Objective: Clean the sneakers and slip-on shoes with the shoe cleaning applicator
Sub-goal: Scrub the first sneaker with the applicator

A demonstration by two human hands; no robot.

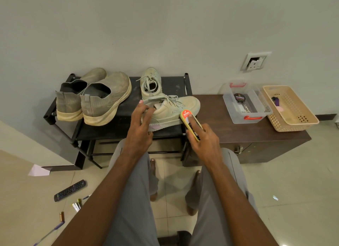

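Note:
A pale green lace-up sneaker (176, 108) lies across the front of the black shoe rack (128, 130), toe to the right. My left hand (140, 125) grips its heel and collar. My right hand (205, 141) holds the yellow and orange shoe cleaning applicator (185, 115), index finger pressing along its top, its end against the sneaker's side near the sole. The second sneaker (150, 83) stands behind, toe to the wall. Two grey slip-on shoes (108, 97) (70, 101) with dirty cream soles sit on the rack's left half, heels toward me.
A brown cabinet (256, 135) right of the rack carries a clear plastic box (238, 115) with a polish tin (240, 97) and a beige basket (291, 124). On the tiled floor at left lie a remote (69, 190), pens and small items. My knees and bare feet are below.

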